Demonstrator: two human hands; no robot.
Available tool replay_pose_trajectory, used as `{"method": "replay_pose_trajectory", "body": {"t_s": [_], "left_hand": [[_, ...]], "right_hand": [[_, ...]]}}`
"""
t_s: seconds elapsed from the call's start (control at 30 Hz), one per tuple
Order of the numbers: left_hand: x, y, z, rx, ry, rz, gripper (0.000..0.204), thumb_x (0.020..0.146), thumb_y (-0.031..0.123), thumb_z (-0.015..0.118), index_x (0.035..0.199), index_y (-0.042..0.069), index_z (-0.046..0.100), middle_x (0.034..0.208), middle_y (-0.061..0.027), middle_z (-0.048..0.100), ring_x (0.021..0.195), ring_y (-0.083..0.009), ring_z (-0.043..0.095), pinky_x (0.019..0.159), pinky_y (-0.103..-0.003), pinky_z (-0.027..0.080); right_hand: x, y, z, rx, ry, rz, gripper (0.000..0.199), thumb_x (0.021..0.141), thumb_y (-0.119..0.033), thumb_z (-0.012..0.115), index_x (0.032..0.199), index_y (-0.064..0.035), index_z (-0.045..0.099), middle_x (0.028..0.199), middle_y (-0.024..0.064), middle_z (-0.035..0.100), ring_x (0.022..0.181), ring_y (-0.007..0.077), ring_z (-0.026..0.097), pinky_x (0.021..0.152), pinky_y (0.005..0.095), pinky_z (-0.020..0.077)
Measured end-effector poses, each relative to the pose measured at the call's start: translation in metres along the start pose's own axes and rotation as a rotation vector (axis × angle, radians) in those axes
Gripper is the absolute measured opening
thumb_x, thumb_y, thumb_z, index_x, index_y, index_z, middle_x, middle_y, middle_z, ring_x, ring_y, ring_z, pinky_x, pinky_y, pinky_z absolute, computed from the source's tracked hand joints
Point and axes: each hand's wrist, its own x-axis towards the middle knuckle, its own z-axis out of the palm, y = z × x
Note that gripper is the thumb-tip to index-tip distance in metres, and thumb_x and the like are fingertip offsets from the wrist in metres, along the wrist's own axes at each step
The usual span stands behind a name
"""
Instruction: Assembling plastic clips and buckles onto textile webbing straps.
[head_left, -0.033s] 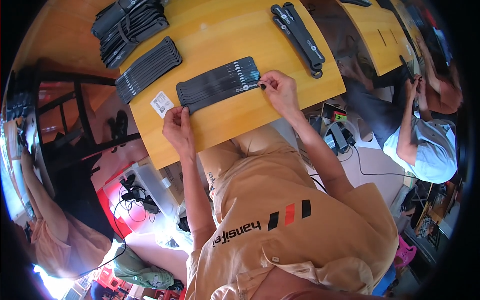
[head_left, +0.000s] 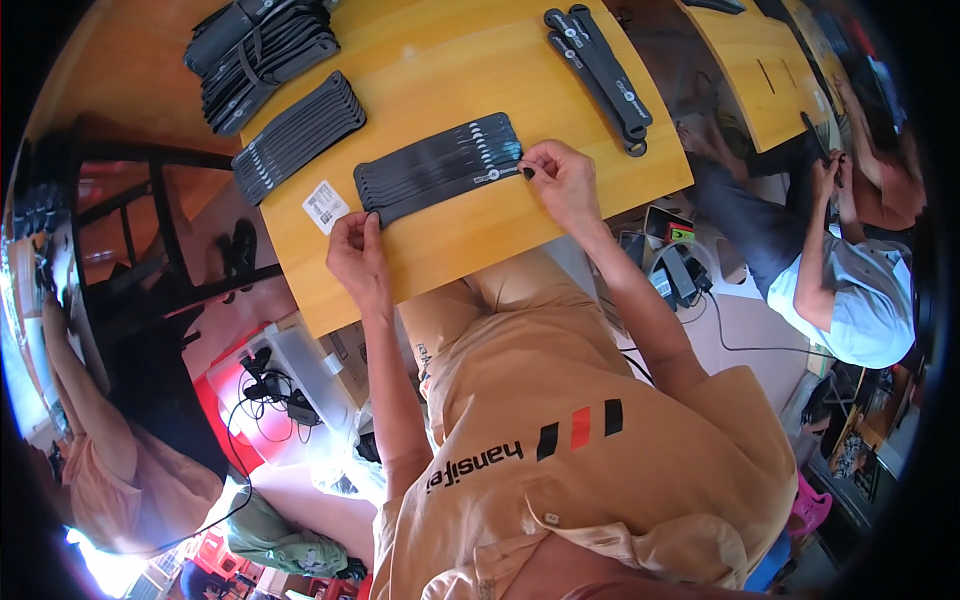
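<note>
A row of dark grey flat straps [head_left: 430, 170] lies overlapped on the yellow wooden table [head_left: 450, 245], their rounded ends stepped like a fan. The front strap of this row is pinched at its left end by the thumb and fingers of my left hand [head_left: 358, 255]. At the other end, my right hand [head_left: 562, 185] is closed with its fingertips on the same strap's tip. White printed marks run along the right ends. Beside my left hand lies a white label [head_left: 324, 206] with printed codes.
A second fanned row of straps [head_left: 300, 135] and a thick bundled stack [head_left: 262, 65] occupy the table's far left. Several loose straps [head_left: 600, 80] lie at the far right. People sit on both sides; a bin with cables [head_left: 275, 395] stands below left.
</note>
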Motion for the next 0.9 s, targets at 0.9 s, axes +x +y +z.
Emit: {"method": "replay_pose_trajectory", "body": {"t_s": [0.9], "left_hand": [[0.0025, -0.0035, 0.0023, -0.020, 0.012, -0.019, 0.007, 0.081, 0.004, 0.063, 0.080, -0.001, 0.059, 0.065, 0.0005, 0.054, 0.056, -0.0054, 0.045, 0.053, -0.020, 0.040]], "right_hand": [[0.0049, -0.0022, 0.0000, -0.048, 0.000, 0.043, 0.005, 0.075, 0.006, 0.064, 0.077, 0.0014, 0.062, 0.062, -0.0009, 0.057, 0.055, 0.0027, 0.049, 0.050, 0.0181, 0.0399]]}}
